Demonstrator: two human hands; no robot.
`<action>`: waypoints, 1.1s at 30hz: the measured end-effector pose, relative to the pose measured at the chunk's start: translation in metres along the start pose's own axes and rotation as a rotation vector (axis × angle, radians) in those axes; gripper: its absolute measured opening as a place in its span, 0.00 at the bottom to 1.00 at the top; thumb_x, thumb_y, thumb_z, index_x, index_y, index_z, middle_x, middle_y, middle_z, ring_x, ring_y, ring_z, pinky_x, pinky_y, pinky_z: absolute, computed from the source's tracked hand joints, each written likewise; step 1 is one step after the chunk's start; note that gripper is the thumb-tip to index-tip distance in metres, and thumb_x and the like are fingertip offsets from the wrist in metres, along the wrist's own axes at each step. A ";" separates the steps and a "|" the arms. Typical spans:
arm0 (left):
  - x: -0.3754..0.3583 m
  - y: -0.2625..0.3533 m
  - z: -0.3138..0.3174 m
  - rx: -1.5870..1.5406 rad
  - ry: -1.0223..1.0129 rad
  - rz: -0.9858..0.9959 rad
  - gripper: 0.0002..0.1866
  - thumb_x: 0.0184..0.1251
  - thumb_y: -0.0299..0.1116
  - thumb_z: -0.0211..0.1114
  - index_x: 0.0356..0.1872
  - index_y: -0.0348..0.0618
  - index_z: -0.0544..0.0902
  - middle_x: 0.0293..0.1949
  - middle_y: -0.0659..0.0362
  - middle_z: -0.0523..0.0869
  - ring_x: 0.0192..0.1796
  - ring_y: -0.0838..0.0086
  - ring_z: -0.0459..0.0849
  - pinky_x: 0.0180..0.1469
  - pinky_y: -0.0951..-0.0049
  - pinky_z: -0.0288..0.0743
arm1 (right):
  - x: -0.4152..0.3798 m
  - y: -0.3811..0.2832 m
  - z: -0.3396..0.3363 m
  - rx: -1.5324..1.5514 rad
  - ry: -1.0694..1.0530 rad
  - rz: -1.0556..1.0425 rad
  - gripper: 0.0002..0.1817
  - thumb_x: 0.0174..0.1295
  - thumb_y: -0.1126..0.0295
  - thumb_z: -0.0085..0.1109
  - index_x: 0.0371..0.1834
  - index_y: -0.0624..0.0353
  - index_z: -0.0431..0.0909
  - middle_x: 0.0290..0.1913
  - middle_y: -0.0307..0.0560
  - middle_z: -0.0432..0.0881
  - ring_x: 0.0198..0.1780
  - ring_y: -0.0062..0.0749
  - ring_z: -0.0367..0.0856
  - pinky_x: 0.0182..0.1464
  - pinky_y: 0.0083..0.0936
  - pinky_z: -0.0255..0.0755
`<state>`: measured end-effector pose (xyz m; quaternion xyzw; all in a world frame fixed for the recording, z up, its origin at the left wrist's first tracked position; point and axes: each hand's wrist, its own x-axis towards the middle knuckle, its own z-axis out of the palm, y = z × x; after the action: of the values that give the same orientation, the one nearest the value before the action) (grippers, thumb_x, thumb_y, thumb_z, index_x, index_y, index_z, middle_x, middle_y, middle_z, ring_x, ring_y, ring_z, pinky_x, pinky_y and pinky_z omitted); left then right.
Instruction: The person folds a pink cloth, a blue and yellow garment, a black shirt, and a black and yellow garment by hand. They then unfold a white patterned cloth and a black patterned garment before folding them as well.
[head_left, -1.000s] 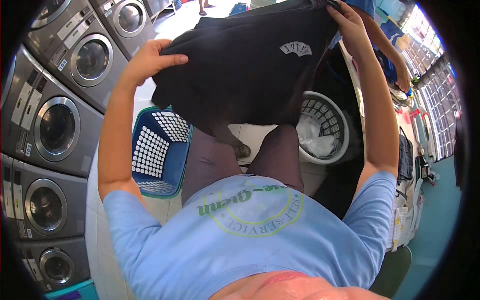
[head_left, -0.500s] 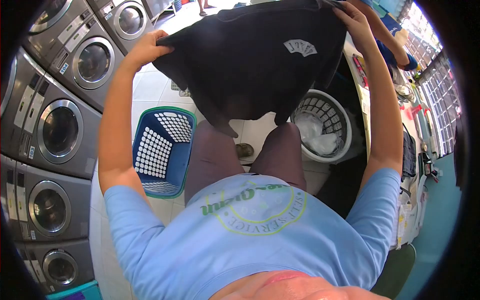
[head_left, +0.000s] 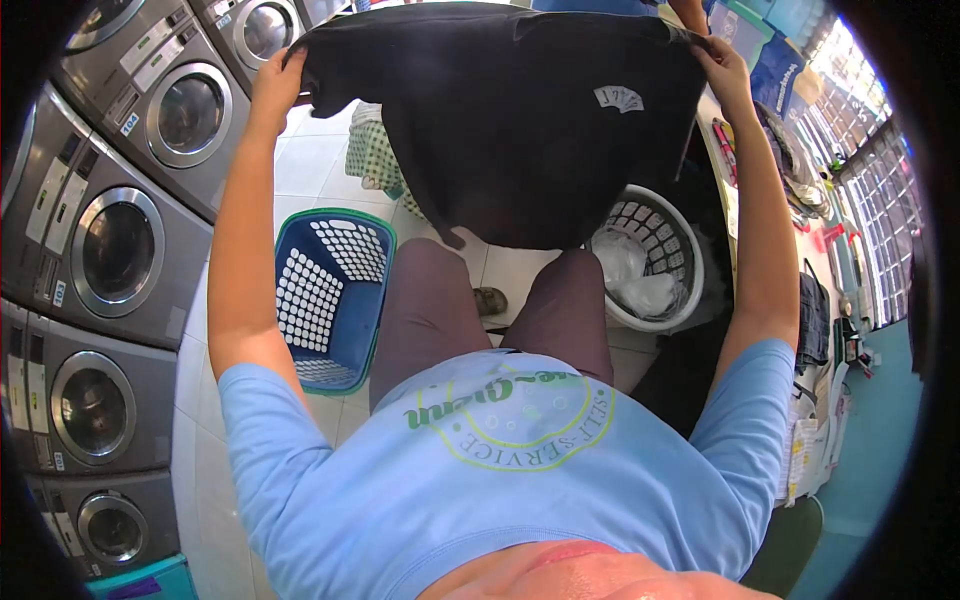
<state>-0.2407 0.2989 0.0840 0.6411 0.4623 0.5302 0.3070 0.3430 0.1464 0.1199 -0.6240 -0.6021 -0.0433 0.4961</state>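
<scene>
Stretched between the two hands, one black shirt (head_left: 500, 130) hangs inward of the left hand (head_left: 277, 88) and of the right hand (head_left: 727, 75), its lower edge drooping toward the knees. One pale card print (head_left: 620, 98) sits on it, nearer the right hand. Two baskets stand below: the blue basket (head_left: 358, 318) on the left hand's side, the white basket (head_left: 697, 262) on the right's, with clear plastic (head_left: 645, 292) inside. One checkered cloth (head_left: 370, 150) shows inward of the left hand, partly behind the shirt. Both hands are closed, each pinching one upper corner between thumb and fingers.
</scene>
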 end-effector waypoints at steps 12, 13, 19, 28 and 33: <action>-0.135 0.126 0.035 -0.575 -0.036 0.730 0.15 0.63 0.37 0.59 0.46 0.38 0.78 0.43 0.52 0.83 0.43 0.63 0.83 0.44 0.66 0.78 | -0.030 -0.016 0.053 0.051 -0.035 0.284 0.15 0.60 0.64 0.54 0.48 0.56 0.79 0.30 0.40 0.82 0.31 0.25 0.81 0.33 0.25 0.74; -0.155 0.131 0.050 -0.565 -0.295 0.875 0.16 0.61 0.35 0.60 0.46 0.37 0.78 0.43 0.50 0.82 0.44 0.62 0.83 0.46 0.64 0.78 | -0.039 -0.006 0.060 0.183 -0.073 0.332 0.15 0.61 0.65 0.53 0.49 0.57 0.78 0.30 0.39 0.82 0.31 0.24 0.81 0.32 0.24 0.75; -0.301 0.126 0.125 -0.208 -1.195 0.980 0.23 0.60 0.35 0.62 0.56 0.39 0.72 0.59 0.44 0.71 0.60 0.54 0.73 0.60 0.59 0.68 | -0.138 0.012 0.084 0.460 -0.208 0.760 0.18 0.68 0.61 0.45 0.53 0.60 0.73 0.44 0.43 0.79 0.47 0.29 0.78 0.46 0.33 0.74; -0.302 -0.117 0.124 0.854 -0.832 0.198 0.20 0.63 0.45 0.58 0.53 0.47 0.78 0.57 0.47 0.73 0.59 0.55 0.73 0.58 0.56 0.68 | -0.406 -0.030 0.099 -0.118 -1.219 0.665 0.55 0.57 0.42 0.57 0.74 0.42 0.25 0.71 0.76 0.32 0.73 0.65 0.39 0.69 0.44 0.50; -0.308 -0.201 0.063 0.482 -0.354 -0.067 0.20 0.66 0.43 0.57 0.54 0.44 0.76 0.57 0.43 0.72 0.60 0.48 0.70 0.59 0.54 0.66 | -0.457 -0.036 0.059 0.236 -0.763 0.898 0.44 0.54 0.60 0.67 0.71 0.59 0.51 0.67 0.70 0.57 0.69 0.46 0.59 0.65 0.34 0.59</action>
<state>-0.2369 0.0992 -0.2319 0.7621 0.5351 0.2750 0.2391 0.1585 -0.1458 -0.1871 -0.7296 -0.4160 0.4646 0.2807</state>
